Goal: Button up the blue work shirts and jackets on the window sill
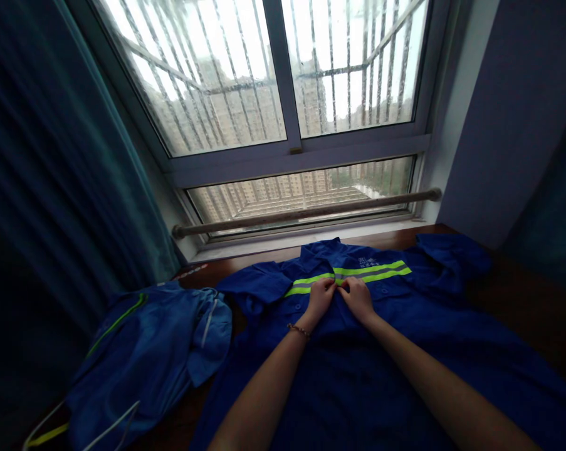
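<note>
A blue work shirt [409, 326] with a yellow-green and grey reflective stripe across its chest lies spread out, its collar toward the window. My left hand [321, 297] pinches the front edge of the shirt at the stripe, and a bracelet circles that wrist. Close beside it, my right hand [356, 297] grips the same front opening, fingertips nearly meeting the left ones. Whether a button sits between the fingers is too small to make out. White print shows on the chest above the stripe.
A second blue garment [155, 351] with white cords and a green strip lies heaped at the left. Both rest on a dark wooden surface [367, 238]. Behind it runs a rail [306, 214] before a barred window. A blue curtain [71, 156] hangs at the left.
</note>
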Demonstrator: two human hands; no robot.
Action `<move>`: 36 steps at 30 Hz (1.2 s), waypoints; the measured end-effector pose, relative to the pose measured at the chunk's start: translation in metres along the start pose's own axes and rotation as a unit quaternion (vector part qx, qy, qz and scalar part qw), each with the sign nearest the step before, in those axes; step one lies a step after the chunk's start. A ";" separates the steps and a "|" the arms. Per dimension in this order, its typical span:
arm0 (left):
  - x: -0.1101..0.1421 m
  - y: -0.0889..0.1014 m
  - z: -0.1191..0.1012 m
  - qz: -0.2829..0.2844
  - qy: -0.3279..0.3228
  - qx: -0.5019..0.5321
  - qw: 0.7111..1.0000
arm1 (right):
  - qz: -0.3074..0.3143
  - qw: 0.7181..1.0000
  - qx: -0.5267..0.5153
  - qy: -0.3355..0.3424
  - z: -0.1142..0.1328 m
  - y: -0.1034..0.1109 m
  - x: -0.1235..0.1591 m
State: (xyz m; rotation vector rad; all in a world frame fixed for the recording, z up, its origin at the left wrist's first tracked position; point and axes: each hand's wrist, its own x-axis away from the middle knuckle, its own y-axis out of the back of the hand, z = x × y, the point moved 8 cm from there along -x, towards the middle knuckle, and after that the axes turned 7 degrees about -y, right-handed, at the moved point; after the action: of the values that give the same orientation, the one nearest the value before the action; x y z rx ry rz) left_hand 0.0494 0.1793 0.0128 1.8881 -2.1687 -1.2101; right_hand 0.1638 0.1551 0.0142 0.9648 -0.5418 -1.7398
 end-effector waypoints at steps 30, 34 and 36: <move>0.002 -0.001 0.015 0.030 0.128 0.280 0.951 | -0.007 0.988 -0.155 -0.023 -0.002 0.009 -0.002; 0.001 -0.001 0.009 0.089 0.124 0.188 0.970 | -0.033 0.975 -0.205 -0.075 -0.016 0.011 -0.006; 0.002 0.003 0.005 0.110 0.121 0.131 0.978 | -0.059 0.964 -0.239 -0.106 -0.025 0.016 -0.010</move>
State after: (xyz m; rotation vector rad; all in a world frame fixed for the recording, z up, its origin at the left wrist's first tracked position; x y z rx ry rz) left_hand 0.0438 0.1800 0.0104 1.7081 -2.4119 -0.6462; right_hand 0.1945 0.1606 0.0156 0.4798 -0.1808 -1.9713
